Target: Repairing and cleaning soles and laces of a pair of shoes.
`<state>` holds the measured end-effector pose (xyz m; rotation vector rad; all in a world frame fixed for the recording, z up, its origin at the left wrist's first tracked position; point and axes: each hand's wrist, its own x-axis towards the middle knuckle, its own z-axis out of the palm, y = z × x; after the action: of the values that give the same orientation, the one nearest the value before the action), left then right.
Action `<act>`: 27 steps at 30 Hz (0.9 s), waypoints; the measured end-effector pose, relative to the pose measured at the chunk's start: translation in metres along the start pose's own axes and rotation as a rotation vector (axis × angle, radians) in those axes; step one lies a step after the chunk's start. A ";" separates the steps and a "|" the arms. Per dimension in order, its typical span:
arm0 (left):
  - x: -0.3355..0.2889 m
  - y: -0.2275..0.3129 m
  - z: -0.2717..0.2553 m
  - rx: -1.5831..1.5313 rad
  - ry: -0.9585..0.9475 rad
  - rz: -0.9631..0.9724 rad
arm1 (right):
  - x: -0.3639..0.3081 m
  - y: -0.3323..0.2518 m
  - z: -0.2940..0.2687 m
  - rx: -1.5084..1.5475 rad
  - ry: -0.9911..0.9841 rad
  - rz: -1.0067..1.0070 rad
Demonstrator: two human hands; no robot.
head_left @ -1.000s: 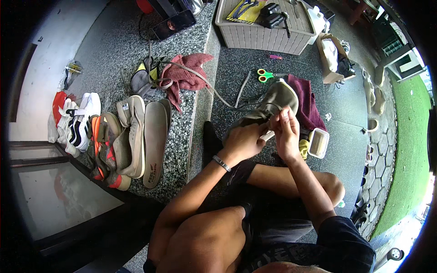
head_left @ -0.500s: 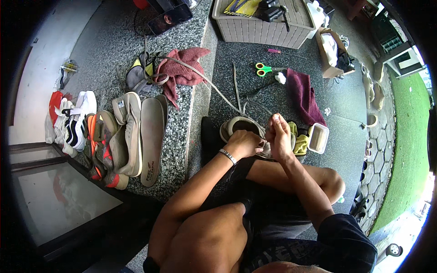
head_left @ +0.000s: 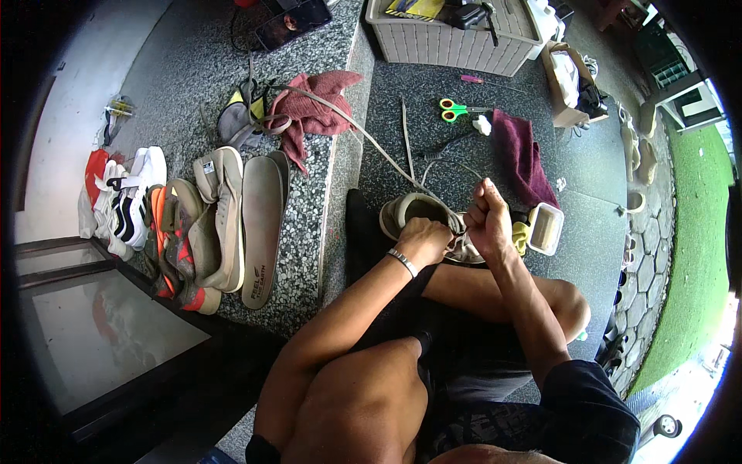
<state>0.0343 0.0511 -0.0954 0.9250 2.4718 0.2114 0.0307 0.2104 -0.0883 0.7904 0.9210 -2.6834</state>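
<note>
I get bright daylight from the right, where the grass (head_left: pixel 699 232) glows and the low edge is white. It is dark around the shorts (head_left: pixel 456 329). Lines bend near my view's round edge.

beige ribbed bin (head_left: pixel 448 51), upper edge, black item (head_left: pixel 468 16) on top | cardboard box (head_left: pixel 569 117) near it | green-handled scissors (head_left: pixel 453 110) near maroon cloth (head_left: pixel 522 158) | white sneakers (head_left: pixel 139 189) at left | green lawn (head_left: pixel 696 209), far right
</note>
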 end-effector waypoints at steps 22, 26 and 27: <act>-0.006 -0.002 0.022 -0.466 0.440 -0.054 | 0.080 -0.006 -0.019 -0.198 -0.189 0.113; -0.014 -0.002 0.020 -0.430 0.450 -0.025 | 0.081 0.004 -0.015 -0.218 -0.211 0.155; -0.014 -0.003 0.019 -0.420 0.457 -0.005 | 0.080 0.007 -0.011 -0.234 -0.214 0.147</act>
<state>0.0513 0.0390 -0.1077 0.7470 2.6668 0.9953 -0.0299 0.2107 -0.1427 0.4903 1.0529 -2.4185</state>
